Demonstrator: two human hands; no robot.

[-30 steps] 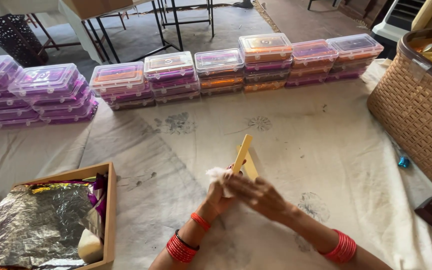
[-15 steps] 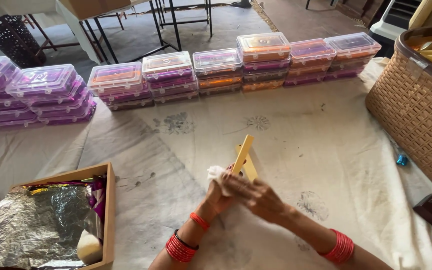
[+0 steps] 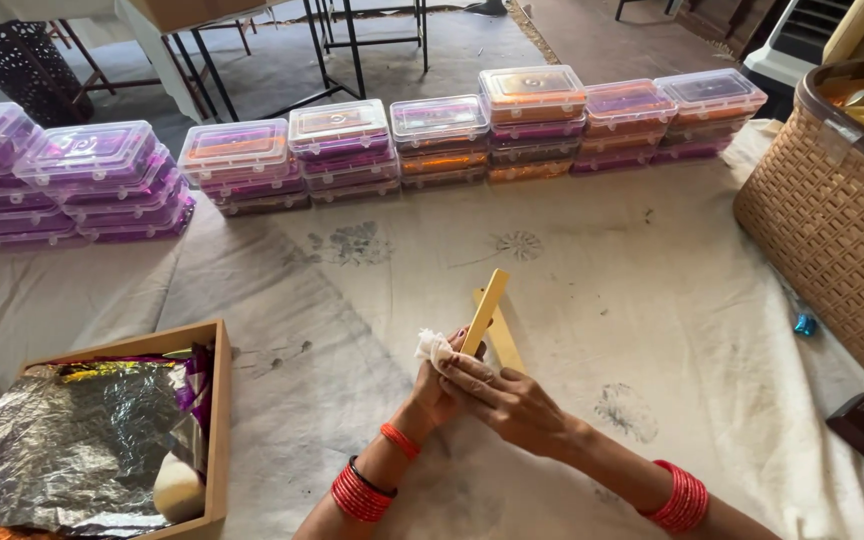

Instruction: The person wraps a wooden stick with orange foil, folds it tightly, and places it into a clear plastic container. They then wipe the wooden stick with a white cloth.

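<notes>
Near the cloth-covered worktop's (image 3: 652, 300) front edge, left hand (image 3: 437, 385) is gripping a white wad (image 3: 432, 347), wiping the yellow stick (image 3: 485, 311) that right hand (image 3: 512, 405) is steadying.

Bare forearms, stacked red bangles (image 3: 357, 492) on both wrists, a thin orange band (image 3: 401, 441) on the left

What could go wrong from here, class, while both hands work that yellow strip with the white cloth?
1. The yellow wooden strip is pinched only at its lower end between the left hand and right hand; it might slip or tip.
2. The small white cloth is bunched at the left hand's grip and could drop.
3. A second yellow strip lies just beneath and may get knocked.
</notes>
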